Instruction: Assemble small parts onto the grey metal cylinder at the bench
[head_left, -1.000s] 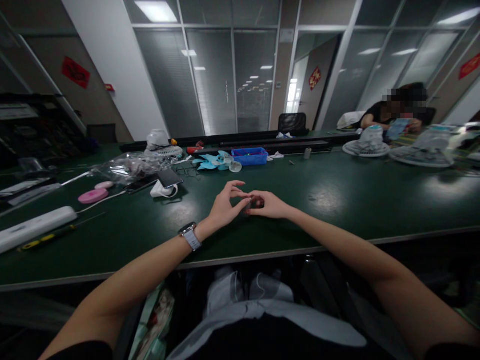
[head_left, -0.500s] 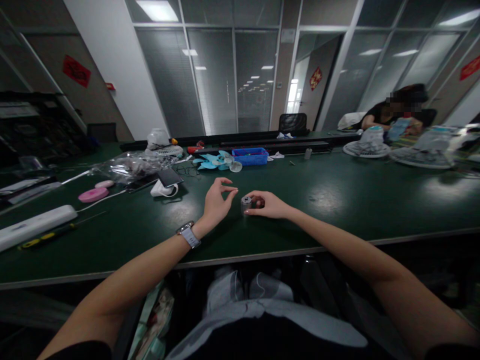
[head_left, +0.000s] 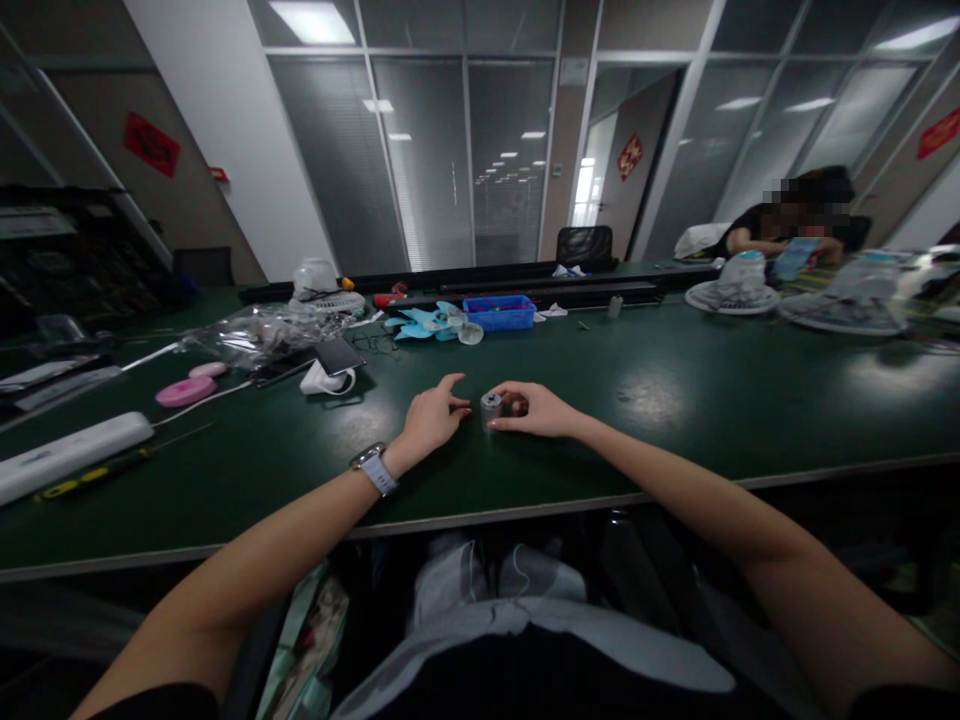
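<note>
One metal cylinder (head_left: 491, 408) stands upright on the green table (head_left: 645, 440), gripped at its three o'clock side by the right hand's (head_left: 541, 410) curled fingers; the left hand's (head_left: 433, 416) fingers, parted and empty, hover at nine o'clock.

Left hand (head_left: 433, 418) is off the metal cylinder (head_left: 491, 411) now; I had it over the top, meeting the right hand (head_left: 536, 410), a second ago. Cylinder top shows clear of my left fingers. Since the last frame, that hand is lower, just left of the cylinder, its near-closed pinch changed to a raised, spread forefinger.
</note>
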